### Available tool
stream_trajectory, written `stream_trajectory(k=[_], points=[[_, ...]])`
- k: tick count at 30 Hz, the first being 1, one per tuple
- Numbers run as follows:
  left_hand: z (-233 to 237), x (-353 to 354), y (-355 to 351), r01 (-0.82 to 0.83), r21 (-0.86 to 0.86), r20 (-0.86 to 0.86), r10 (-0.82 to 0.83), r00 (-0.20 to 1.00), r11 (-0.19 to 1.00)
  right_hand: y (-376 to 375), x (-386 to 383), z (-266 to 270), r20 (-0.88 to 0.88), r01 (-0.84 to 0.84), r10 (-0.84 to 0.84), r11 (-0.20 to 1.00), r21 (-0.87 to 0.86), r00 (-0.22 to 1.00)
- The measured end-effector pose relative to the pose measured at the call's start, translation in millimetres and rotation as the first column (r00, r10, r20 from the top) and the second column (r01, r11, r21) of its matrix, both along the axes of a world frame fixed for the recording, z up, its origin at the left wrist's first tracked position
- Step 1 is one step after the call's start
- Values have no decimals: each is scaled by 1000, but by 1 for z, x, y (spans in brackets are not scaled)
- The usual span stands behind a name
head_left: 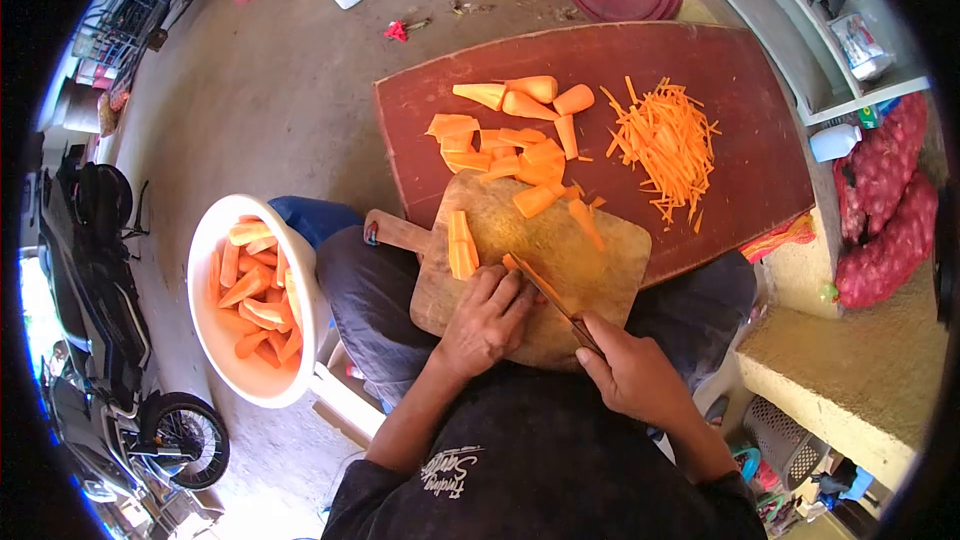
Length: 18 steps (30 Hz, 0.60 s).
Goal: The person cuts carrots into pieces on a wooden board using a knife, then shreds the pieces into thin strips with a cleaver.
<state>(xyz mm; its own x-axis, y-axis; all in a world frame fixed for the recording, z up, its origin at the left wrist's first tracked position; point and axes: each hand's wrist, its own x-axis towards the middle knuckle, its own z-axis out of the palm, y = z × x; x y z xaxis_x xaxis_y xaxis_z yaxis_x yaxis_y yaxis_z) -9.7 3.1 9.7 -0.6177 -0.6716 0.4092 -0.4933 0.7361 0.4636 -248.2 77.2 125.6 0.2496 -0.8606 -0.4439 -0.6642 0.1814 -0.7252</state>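
My right hand (635,365) grips a knife (548,292), its blade slanting across the wooden cutting board (590,270). Close against the blade, my left hand (487,322) has its fingers curled down on a carrot piece, mostly hidden, with only a little orange showing beside the knife. A cut carrot chunk (462,245) lies on the board just beyond my left fingers. Carrot slices (540,162) and peeled chunks (530,98) are grouped past the board's far edge. To their right is a pile of thin carrot strips (663,148).
The board rests on my lap and a reddish-brown table (750,180). On my left stands a white tub (205,340) of peeled carrots. Red net sacks (885,230) lie on the right by a concrete ledge (850,370). A motorbike (100,290) is parked far left.
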Motion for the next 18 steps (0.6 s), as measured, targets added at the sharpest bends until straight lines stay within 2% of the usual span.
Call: stream_trajectory(k=[3,6,9,12,15,18], points=[[-3,-1,-2,30,15,-52,-29,998,999,-6,5,-28,-19,-12,8,980,-197,1000],[-2,0,-2,17,40,-45,-16,999,999,-16,7,-35,23,5,1,962,-272,1000],[-7,1,0,16,8,-51,-16,999,1000,-8,6,-15,41,20,-12,978,-207,999],[-2,0,-1,25,13,-31,-24,999,1000,-4,2,5,-2,10,-10,1000,0,1000],[-3,-2,-1,28,21,-59,-27,998,999,-13,9,-29,37,-5,15,968,-251,999],[-6,2,-1,25,38,-36,-23,999,999,-21,11,-32,25,-30,38,961,-276,999]])
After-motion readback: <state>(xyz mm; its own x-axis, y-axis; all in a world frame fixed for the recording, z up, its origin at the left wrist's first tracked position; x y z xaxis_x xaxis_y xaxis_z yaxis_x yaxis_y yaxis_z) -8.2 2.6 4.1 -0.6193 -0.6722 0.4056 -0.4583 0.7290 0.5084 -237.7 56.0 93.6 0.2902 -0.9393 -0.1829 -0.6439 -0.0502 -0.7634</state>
